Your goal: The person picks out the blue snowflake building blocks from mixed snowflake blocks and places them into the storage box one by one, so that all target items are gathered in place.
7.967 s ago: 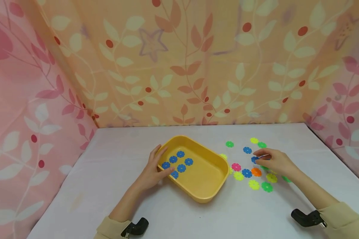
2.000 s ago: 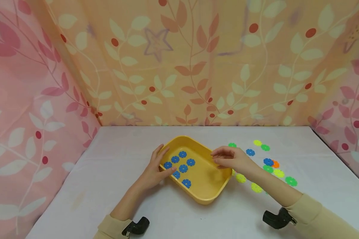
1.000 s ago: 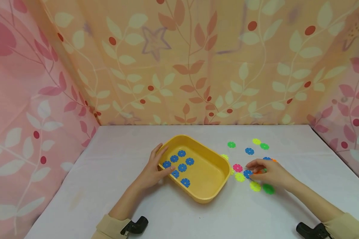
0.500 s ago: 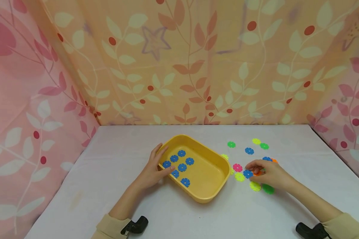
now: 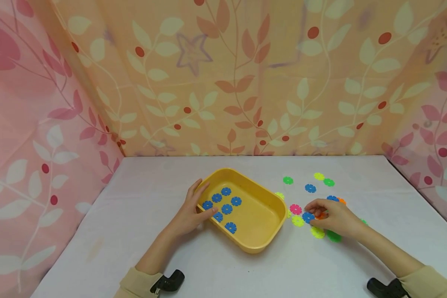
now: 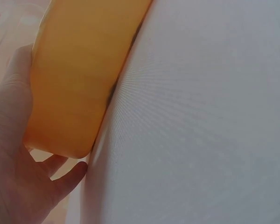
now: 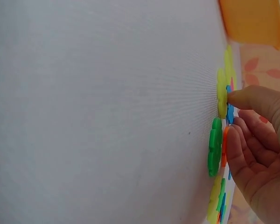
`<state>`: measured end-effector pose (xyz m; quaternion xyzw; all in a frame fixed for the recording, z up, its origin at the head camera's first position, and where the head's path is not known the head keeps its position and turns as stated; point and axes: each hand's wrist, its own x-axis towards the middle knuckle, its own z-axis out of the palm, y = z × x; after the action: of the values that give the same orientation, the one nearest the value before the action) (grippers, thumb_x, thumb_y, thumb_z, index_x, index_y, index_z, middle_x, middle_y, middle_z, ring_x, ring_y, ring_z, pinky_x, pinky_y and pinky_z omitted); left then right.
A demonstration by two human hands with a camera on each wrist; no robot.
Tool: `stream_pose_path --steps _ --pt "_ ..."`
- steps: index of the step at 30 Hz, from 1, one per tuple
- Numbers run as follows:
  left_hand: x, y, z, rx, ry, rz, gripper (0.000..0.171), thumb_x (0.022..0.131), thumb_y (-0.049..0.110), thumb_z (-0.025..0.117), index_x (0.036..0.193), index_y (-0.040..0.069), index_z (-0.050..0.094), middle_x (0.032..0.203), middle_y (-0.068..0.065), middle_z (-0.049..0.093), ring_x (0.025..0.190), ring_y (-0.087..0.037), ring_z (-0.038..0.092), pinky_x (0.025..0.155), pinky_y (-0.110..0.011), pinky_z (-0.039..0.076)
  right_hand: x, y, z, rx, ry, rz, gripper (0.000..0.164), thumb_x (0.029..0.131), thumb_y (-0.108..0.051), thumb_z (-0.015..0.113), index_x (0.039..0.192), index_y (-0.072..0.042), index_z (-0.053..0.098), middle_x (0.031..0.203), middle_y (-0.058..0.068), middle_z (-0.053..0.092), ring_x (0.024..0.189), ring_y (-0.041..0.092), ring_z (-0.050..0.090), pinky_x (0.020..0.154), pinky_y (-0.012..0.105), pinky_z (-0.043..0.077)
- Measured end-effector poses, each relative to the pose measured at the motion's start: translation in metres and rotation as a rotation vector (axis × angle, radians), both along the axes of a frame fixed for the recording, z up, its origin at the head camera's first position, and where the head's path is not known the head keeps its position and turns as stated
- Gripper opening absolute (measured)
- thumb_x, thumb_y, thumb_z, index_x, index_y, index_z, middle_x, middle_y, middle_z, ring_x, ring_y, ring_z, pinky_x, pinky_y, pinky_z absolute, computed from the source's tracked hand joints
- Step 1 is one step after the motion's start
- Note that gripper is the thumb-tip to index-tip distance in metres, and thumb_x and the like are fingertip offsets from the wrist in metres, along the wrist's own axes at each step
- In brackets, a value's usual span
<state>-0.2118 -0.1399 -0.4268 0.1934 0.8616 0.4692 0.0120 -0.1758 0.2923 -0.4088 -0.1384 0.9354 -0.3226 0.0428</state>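
Observation:
My left hand (image 5: pixel 190 213) grips the left end of a yellow plastic tray (image 5: pixel 262 188), thumb over the near rim. In the left wrist view, its fingers (image 6: pixel 70 179) curl around the tray's corner. Several blue notched discs (image 5: pixel 226 209) lie flat inside, toward that end. Right of the tray, my right hand (image 5: pixel 337 215) is down among loose discs, its thumb and fingers at a blue notched disc (image 5: pixel 308 217). The right wrist view has the thumb pressed on this blue disc's edge (image 7: pixel 230 109). Partly under the fingers is an orange disc (image 5: pixel 321 215).
Around the right hand lie a pink disc (image 5: pixel 296 209), yellow discs (image 5: pixel 297 221), green discs (image 5: pixel 334 236) and more blue discs (image 5: pixel 310 188). Some are covered by the hand. A white cloth (image 5: pixel 164 178) covers the table, with patterned curtains (image 5: pixel 231 82) behind.
Since eight seconds ago one more blue disc lies in the tray. My right hand moved from over the tray back right to the loose discs, staying almost still lately. The left hand stayed put.

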Motion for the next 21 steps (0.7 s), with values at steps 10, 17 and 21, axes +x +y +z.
stream_pose_path --steps 10,17,21 --pt "0.008 0.006 0.012 0.050 -0.012 -0.005 0.079 0.089 0.022 0.073 0.154 0.010 0.029 0.162 -0.007 0.002 0.145 -0.039 0.012 0.110 -0.063 0.018 0.000 0.000 -0.002 -0.006 0.041 0.024 0.034 0.080 -0.014 0.080 0.110 -0.007 0.065 0.100 -0.003 0.065 0.090 0.017 0.057 0.075 0.021 0.051" --pt "0.001 0.000 0.001 0.018 0.001 -0.009 0.081 0.088 0.037 0.073 0.154 0.024 0.028 0.161 0.006 0.001 0.146 -0.031 0.012 0.111 -0.060 0.020 0.000 -0.001 -0.003 -0.019 0.062 0.034 0.035 0.079 -0.012 0.081 0.110 -0.008 0.065 0.100 -0.003 0.064 0.090 0.017 0.057 0.075 0.021 0.051" --pt "0.001 0.000 0.001 0.016 -0.003 -0.007 0.082 0.087 0.038 0.073 0.154 0.025 0.028 0.161 0.006 0.001 0.146 -0.031 0.012 0.111 -0.059 0.020 0.000 -0.001 -0.004 -0.040 0.049 0.029 0.034 0.079 -0.011 0.080 0.110 -0.009 0.065 0.096 -0.003 0.063 0.089 0.016 0.057 0.074 0.021 0.051"
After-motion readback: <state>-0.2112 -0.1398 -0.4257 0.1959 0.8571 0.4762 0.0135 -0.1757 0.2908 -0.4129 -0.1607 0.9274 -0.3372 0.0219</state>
